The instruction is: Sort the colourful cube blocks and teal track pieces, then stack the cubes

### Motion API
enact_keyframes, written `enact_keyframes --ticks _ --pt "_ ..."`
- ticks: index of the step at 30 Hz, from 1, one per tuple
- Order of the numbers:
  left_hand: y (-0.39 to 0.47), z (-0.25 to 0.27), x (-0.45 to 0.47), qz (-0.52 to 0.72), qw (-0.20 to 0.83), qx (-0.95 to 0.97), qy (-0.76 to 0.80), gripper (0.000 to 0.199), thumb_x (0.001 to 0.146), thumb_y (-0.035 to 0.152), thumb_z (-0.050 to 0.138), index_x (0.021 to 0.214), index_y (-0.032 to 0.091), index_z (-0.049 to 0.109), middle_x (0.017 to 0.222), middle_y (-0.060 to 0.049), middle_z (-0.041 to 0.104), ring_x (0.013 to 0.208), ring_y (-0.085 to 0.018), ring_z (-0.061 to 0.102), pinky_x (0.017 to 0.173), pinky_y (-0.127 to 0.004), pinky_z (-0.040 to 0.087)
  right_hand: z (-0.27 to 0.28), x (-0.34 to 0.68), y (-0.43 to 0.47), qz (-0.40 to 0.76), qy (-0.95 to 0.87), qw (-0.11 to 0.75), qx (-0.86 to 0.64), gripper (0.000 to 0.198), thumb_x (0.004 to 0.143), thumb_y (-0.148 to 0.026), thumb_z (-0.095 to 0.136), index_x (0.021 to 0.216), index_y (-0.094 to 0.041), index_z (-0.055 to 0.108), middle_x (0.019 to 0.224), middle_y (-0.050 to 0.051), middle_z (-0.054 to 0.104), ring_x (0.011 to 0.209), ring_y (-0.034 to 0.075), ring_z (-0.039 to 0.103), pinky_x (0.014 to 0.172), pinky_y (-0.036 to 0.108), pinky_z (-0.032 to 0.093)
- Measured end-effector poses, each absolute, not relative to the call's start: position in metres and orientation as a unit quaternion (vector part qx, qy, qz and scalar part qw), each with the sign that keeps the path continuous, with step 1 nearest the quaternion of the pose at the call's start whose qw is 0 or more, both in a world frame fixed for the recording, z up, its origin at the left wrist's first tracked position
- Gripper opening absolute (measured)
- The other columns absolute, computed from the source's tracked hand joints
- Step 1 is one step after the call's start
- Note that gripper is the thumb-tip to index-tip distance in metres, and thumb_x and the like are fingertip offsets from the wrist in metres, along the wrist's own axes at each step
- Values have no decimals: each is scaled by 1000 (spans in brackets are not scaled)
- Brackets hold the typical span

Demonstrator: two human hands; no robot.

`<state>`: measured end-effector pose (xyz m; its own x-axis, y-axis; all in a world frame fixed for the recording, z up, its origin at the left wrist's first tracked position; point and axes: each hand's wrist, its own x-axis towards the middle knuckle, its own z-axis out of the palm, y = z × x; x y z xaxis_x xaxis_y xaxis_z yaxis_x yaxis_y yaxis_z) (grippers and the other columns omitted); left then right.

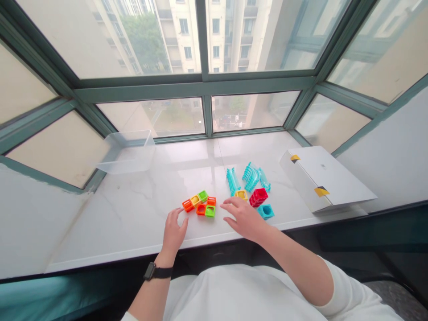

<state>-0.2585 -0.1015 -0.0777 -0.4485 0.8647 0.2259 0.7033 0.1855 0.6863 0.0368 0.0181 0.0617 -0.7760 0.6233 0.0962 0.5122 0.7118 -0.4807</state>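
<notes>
Several small orange, yellow and green toy blocks point(201, 209) lie grouped on the white sill. Just left of that group is my left hand point(174, 228), fingers apart and holding nothing. My right hand point(243, 217) hovers to the right of the group, its fingers spread and no object visible in them. Beyond its knuckles sits a yellow block point(241, 194), partly covered by the hand. Red blocks point(258, 197) and a blue block point(266, 211) stand beside my right hand. Behind them lie a straight clear-blue track piece point(233, 181) and curved clear-blue track pieces point(251, 176).
A clear plastic bin point(129, 165) stands at the back left of the sill point(133, 214). On the right is a white box point(331, 176) with yellow-black tape. Framed window panes point(207, 84) enclose the sill on three sides.
</notes>
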Motion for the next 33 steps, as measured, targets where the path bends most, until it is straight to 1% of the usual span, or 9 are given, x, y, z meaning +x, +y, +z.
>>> enact_keyframes --ticks 3,6,10,13,15,20,24,29,33 --pt "-77 -88 -265 350 85 537 763 45 92 35 60 134 22 56 141 -16 60 137 -34 54 118 -58 44 44 15 -6 246 -921 100 -285 41 97 -28 68 137 -22 66 139 14 64 132 29 57 114 45 47" --pt "-58 -96 -271 322 90 567 752 51 91 31 60 140 20 51 145 -17 58 141 -34 52 120 -58 42 18 -9 -14 248 -925 80 -277 51 94 -29 71 143 -19 62 145 16 60 136 32 54 119 47 43" --pt "-49 -97 -274 278 113 600 742 48 92 24 56 140 18 53 139 -16 62 131 -32 59 116 -53 46 -10 -39 -11 236 -921 46 -305 67 92 -31 71 154 -15 50 159 20 47 149 35 42 124 50 36" --pt "-54 -95 -273 264 120 604 742 42 92 18 53 133 20 57 130 -13 66 121 -29 64 109 -49 52 -25 -55 -6 225 -915 13 -335 80 91 -35 72 161 -13 39 169 20 33 157 38 29 128 52 28" --pt "-59 -94 -271 262 122 605 742 41 90 15 54 130 21 59 126 -12 67 117 -28 66 106 -47 54 -33 -63 -4 214 -913 -4 -347 83 91 -35 71 163 -12 35 172 20 27 159 40 22 130 54 23" --pt "-76 -93 -262 269 130 609 735 41 89 14 57 129 23 60 124 -10 68 117 -27 67 106 -46 54 -46 -70 -6 208 -911 -31 -355 83 93 -34 67 166 -18 29 176 15 18 162 40 14 130 57 17" --pt "-84 -90 -257 287 143 605 729 43 88 13 56 130 23 60 124 -10 68 117 -28 66 107 -48 53 -52 -69 -10 207 -914 -36 -346 84 93 -34 66 166 -16 28 176 15 13 162 41 7 131 57 11" --pt "-95 -89 -256 291 178 600 723 51 85 10 52 134 24 60 130 -10 68 122 -26 65 113 -48 51 -55 -68 -9 205 -915 -37 -346 80 96 -34 62 167 -18 29 176 13 13 162 40 9 131 57 13" --pt "-112 -94 -260 322 219 560 731 53 89 19 55 142 24 56 136 -11 67 127 -26 64 113 -48 51 -55 -68 -9 200 -918 -40 -339 80 95 -31 61 166 -16 28 176 14 12 163 39 7 130 58 12"
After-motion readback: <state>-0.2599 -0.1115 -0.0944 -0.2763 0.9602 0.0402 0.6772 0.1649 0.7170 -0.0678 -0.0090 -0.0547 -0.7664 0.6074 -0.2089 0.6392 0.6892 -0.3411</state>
